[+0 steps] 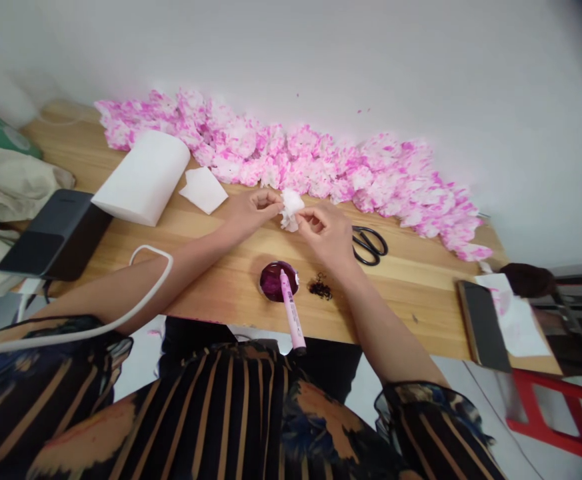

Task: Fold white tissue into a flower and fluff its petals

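Observation:
A small ruffled white tissue paper flower [291, 208] is held up between my two hands over the middle of the table. My left hand [257, 208] pinches its left edge with thumb and fingertips. From the other side, my right hand [327, 230] grips the lower right edge in a pinch. Below them is a round dish of dark purple-pink liquid [271, 283], with a pink marker pen [292, 312] resting across its rim. Beside the dish lies a little heap of dark ties or threads [319, 287]. Black-handled scissors [371, 245] lie partly behind my right hand.
A long row of pink-and-white paper flowers [291, 157] lines the wall. On the left are a stack of white paper [143, 175], loose sheets [204, 190], a dark grey box [58, 233] and a white cable [155, 280]. A phone [483, 325] lies at the right edge, near a red stool [555, 407].

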Demonstrator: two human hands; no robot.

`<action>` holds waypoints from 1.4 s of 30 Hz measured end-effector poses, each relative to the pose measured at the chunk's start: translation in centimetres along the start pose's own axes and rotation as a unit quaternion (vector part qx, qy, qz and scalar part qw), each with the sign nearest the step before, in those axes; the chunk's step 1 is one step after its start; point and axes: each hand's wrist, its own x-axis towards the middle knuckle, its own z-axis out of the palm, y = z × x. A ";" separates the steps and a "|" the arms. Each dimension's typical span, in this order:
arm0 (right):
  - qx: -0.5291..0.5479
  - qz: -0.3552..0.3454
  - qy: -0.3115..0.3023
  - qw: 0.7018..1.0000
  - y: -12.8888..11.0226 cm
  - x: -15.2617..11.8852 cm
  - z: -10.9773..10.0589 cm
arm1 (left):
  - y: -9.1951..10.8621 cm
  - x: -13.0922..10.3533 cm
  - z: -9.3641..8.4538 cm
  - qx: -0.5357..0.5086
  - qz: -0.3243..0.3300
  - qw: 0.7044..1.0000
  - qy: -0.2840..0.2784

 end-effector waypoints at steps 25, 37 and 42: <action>0.124 0.098 -0.033 0.987 -0.2 0.1 0.5 | 0.8 -1.1 0.5 0.080 0.049 0.995 -0.037; 0.175 0.158 -0.010 0.972 1.0 0.4 0.2 | -0.3 -0.5 0.4 0.006 0.071 0.997 -0.018; 0.173 0.138 0.007 0.975 0.7 0.4 -0.1 | -0.4 -0.4 0.4 0.003 0.076 0.997 -0.010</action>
